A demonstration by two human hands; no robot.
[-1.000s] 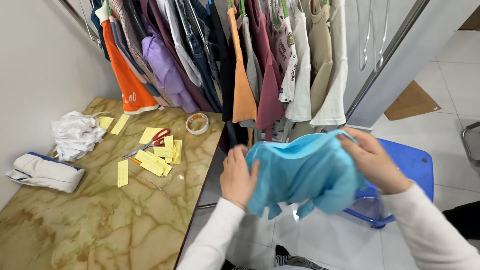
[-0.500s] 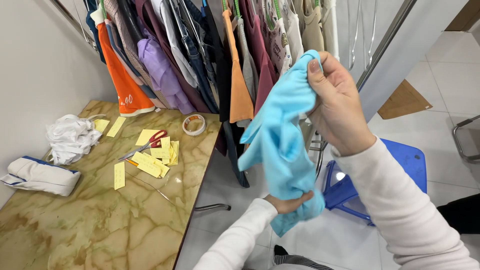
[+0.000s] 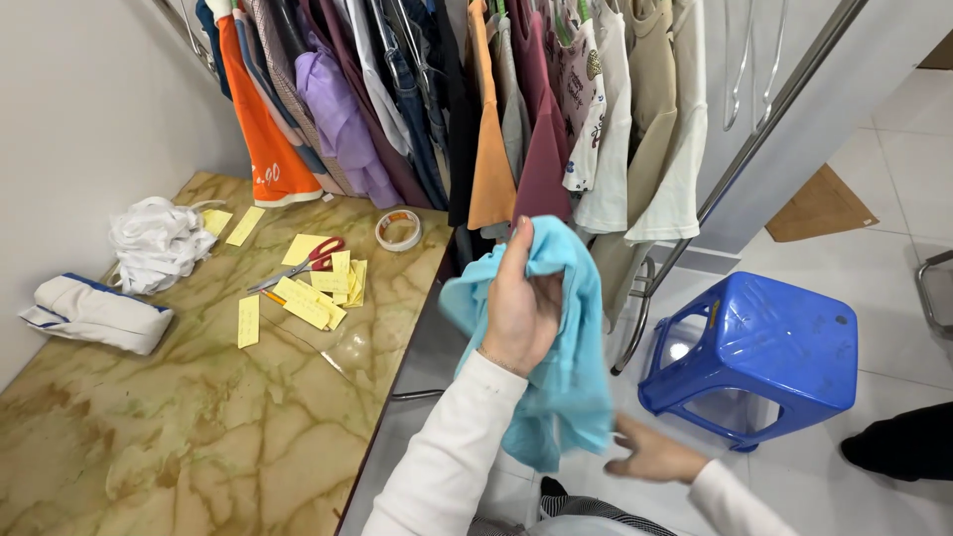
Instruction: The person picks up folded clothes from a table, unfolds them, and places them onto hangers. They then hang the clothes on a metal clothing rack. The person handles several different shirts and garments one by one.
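My left hand [image 3: 521, 308] is raised in front of me and grips a light blue garment [image 3: 571, 387] near its top; the cloth hangs down from it in folds. Lower down, my right hand [image 3: 650, 459] hovers with fingers spread beside the garment's bottom edge, holding nothing. Both arms wear white sleeves. The garment hangs just off the edge of a marble-patterned table [image 3: 199, 427], in front of a rack of hanging clothes [image 3: 516, 119].
On the table lie red-handled scissors [image 3: 303, 263], several yellow paper slips [image 3: 318, 293], a tape roll [image 3: 399, 230], a crumpled white cloth [image 3: 159, 243] and a folded white garment [image 3: 94, 313]. A blue plastic stool [image 3: 754, 357] stands on the tiled floor at right.
The garment passed from my right hand to my left, which now holds it up. My right hand let go and dropped low with its fingers apart.
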